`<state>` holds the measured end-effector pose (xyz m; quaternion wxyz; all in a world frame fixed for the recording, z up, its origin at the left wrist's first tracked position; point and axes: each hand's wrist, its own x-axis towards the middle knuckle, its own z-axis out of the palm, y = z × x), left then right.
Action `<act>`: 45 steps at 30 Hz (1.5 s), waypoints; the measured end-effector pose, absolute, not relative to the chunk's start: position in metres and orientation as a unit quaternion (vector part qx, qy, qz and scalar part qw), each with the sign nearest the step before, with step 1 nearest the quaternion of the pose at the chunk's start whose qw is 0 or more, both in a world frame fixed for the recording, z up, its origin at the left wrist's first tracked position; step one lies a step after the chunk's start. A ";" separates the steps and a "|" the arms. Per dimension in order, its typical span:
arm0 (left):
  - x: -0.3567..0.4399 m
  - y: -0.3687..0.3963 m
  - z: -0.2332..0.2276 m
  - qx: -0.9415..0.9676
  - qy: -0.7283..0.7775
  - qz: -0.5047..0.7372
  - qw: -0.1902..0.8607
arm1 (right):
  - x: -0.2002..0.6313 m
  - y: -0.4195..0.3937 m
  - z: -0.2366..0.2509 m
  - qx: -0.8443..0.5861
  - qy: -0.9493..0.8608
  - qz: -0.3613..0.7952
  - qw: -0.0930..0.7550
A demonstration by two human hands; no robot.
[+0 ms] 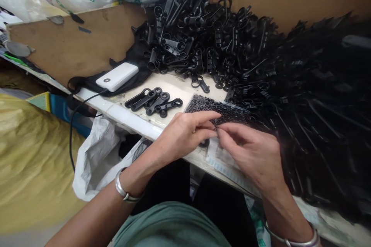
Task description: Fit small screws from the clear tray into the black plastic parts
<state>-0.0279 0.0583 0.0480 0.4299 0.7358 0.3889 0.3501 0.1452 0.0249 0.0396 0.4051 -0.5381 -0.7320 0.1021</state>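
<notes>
A small black part [215,128], too tiny to be identified, is pinched between the fingertips of the left hand [182,135] and the right hand [255,154] at the table edge [127,117]. A patch of tiny black pieces [211,106] is spread just behind; four black clips [155,101] are laid near, below a heap of clips [232,42].

Both hands [220,141] pinching, black clips [232,42] heaped
</notes>
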 end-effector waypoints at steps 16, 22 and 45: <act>-0.046 0.046 0.024 0.862 0.433 0.190 0.185 | 0.153 0.015 0.021 -0.557 -0.730 0.182 0.352; -0.040 0.037 0.021 0.855 0.440 0.187 0.201 | 0.155 0.010 0.021 -0.542 -0.772 0.112 0.312; -0.040 0.035 0.015 0.853 0.444 0.202 0.187 | 0.135 0.003 0.011 -0.501 -0.841 -0.024 0.205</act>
